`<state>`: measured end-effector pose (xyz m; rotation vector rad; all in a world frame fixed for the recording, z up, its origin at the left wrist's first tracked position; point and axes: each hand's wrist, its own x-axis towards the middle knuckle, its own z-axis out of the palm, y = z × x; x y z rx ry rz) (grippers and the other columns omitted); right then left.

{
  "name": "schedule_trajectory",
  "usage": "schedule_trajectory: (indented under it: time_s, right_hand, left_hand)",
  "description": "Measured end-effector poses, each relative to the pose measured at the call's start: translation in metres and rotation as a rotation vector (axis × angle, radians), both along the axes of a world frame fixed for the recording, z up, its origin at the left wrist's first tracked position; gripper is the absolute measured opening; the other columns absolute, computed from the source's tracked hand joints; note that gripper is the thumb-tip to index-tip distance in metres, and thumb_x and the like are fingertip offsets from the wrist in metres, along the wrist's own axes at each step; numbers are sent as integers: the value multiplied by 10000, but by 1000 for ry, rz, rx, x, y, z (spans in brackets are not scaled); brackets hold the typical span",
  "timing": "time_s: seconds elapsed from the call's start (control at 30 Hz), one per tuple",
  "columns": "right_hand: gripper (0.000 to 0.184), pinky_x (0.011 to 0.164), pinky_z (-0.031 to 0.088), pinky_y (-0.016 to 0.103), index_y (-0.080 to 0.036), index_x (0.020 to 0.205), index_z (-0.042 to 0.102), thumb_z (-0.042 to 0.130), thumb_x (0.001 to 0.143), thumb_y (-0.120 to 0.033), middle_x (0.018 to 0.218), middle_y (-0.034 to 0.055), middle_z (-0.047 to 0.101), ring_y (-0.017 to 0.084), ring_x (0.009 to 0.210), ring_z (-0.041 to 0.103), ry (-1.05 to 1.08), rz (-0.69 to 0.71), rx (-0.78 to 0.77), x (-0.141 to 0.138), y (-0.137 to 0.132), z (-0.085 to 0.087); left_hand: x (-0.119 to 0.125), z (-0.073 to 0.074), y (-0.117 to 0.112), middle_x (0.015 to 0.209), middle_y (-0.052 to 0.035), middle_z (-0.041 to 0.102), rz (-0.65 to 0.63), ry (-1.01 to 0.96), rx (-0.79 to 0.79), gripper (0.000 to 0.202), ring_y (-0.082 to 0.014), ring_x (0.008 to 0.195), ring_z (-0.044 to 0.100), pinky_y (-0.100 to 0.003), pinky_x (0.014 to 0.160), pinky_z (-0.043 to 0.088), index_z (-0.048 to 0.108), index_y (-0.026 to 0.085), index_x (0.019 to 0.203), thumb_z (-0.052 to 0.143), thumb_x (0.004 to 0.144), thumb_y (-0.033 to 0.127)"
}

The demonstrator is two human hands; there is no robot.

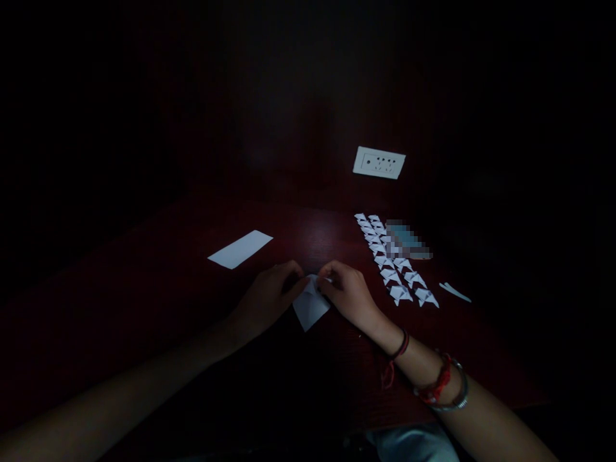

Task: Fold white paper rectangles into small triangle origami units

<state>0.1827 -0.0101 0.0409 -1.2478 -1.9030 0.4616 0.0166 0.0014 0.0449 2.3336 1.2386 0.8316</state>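
A partly folded sheet of white paper [311, 310] lies on the dark red table with one pointed corner toward me. My left hand [274, 290] pinches its upper left edge between thumb and fingers. Across from it, my right hand [347, 289] grips the upper right edge, the thumb pressing on the paper. The two thumbs are close together near the top fold, and the fingertips partly hide that fold. Bracelets circle my right wrist and forearm.
Two rows of folded white paper figures [399, 294] stand on the right. Beside them lie a pixelated flat object [409, 240] and thin paper strips [455, 292]. A white paper sheet [240, 249] is at the left. A wall socket [379, 163] is behind.
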Motion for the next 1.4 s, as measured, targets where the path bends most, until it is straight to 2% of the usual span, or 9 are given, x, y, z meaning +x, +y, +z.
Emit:
schedule_trajectory:
  time_s: [0.13,0.37,0.63,0.8,0.93,1.07,1.4]
  right_hand:
    - [63,589,372,192,-168,720,536,483,745,-145,684,-18,554,80,624,492,12,29,4,0,0,0]
    - [66,589,369,197,-179,731,593,529,741,-194,687,-14,553,84,636,494,8,42,5,-1,-1,0]
    - [99,521,349,192,-185,726,624,537,741,-229,630,-20,548,79,572,468,89,2,-7,-3,-2,-1]
    - [86,525,358,191,-193,754,614,533,740,-217,622,-24,550,81,565,476,83,-54,4,-3,-4,1]
    - [146,567,383,201,-191,866,620,532,755,-231,695,-2,584,92,607,506,39,-36,48,-2,-5,3]
    - [156,633,394,213,-190,856,627,486,790,-195,760,17,592,104,692,525,-52,19,114,0,-6,6]
    - [128,623,383,206,-187,783,571,449,799,-153,727,-5,539,94,679,498,-92,33,138,0,-7,10]
  left_hand:
    - [-1,-1,0,797,17,558,-42,12,32,108,-125,749,530,-266,685,404,511,192,822,406,831,216]
    - [1,-3,2,838,-1,535,-53,-3,129,123,-130,797,509,-270,724,404,514,181,814,393,833,187]
    - [1,-1,-2,811,14,563,9,-47,107,75,-121,747,539,-252,688,423,490,193,851,424,836,224]
    - [2,2,-5,858,-2,573,-38,-47,93,132,-138,799,541,-276,728,423,514,199,873,411,849,277]
    - [2,2,-5,869,4,572,-7,-61,70,123,-139,797,547,-272,727,430,498,206,901,459,822,292]
    - [1,0,-5,852,9,568,24,-19,60,97,-136,775,549,-273,703,434,488,201,891,451,824,261]
    - [2,-8,0,881,-12,567,-37,60,214,98,-162,825,521,-329,784,401,508,193,876,450,826,255]
